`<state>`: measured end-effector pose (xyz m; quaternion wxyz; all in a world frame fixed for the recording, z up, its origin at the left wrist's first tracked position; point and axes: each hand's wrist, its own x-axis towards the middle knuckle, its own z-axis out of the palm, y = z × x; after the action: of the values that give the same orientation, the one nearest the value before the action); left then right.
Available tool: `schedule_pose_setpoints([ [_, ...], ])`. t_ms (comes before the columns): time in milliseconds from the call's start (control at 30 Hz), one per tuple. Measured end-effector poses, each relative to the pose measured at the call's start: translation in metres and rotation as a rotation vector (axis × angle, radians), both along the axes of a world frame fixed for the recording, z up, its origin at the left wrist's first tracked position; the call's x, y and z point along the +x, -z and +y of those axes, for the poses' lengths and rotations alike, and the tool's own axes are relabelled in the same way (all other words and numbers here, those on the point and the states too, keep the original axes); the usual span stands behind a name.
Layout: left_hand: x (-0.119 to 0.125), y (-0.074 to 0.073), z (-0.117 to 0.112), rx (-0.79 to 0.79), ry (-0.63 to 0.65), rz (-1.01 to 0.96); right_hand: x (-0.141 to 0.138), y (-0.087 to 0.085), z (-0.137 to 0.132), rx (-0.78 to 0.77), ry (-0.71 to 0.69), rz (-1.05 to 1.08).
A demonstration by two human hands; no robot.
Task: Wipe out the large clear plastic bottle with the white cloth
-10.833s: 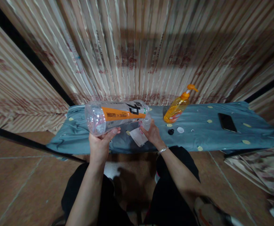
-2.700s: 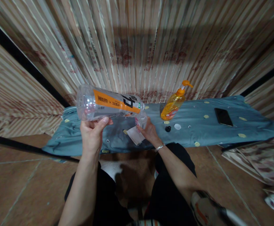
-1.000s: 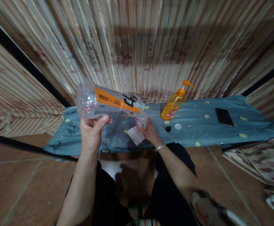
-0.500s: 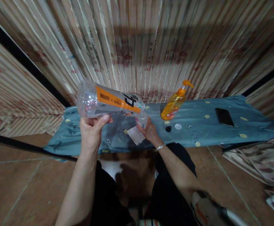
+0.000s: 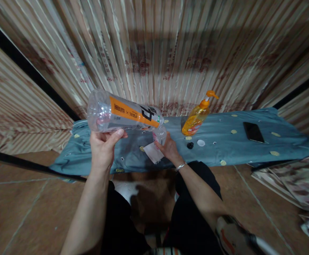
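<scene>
My left hand is wrapped round a large clear plastic bottle with an orange and grey label. The bottle lies tilted in the air, its base to the left and its neck lower at the right. Under its mouth, my right hand grips a small clear plastic bottle. The two mouths meet or nearly meet; I cannot tell whether they touch. Any liquid passing between them is not discernible. Just below the small bottle, a white paper packet rests on the cloth.
An orange pump bottle stands right of my hands on the teal cloth-covered bench. Near it lie a black cap and a white round lid. Farther right is a dark phone. A striped curtain hangs behind.
The large bottle has turned slightly about its length and its base is a touch higher. My right hand and the small bottle stay in place.
</scene>
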<state>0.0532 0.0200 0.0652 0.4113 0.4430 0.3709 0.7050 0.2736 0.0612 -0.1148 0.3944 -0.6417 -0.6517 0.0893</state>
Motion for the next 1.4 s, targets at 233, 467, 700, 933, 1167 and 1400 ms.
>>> schedule_pose_setpoints([
  [233, -0.0017, 0.0011, 0.0002, 0.002, 0.007, 0.016, -0.0002, 0.0049, 0.0017, 0.030, 0.001, 0.014],
  [467, -0.0021, 0.0026, 0.0016, 0.014, 0.009, 0.028, -0.0004, 0.0021, 0.0008, 0.028, -0.003, 0.022],
  [700, -0.0032, 0.0023, 0.0014, 0.008, 0.019, 0.037, -0.0004, 0.0019, 0.0005, 0.032, 0.006, -0.008],
  [933, -0.0032, 0.0014, 0.0024, 0.016, 0.016, 0.050, -0.0017, 0.0025, 0.0006, 0.009, 0.023, -0.011],
  [1167, -0.0037, 0.0020, 0.0034, 0.028, 0.023, 0.072, -0.0010, 0.0038, 0.0011, 0.042, 0.005, 0.019],
  [1400, -0.0032, 0.0016, 0.0036, 0.026, 0.021, 0.078, 0.0011, 0.0013, 0.0004, 0.031, -0.014, 0.026],
])
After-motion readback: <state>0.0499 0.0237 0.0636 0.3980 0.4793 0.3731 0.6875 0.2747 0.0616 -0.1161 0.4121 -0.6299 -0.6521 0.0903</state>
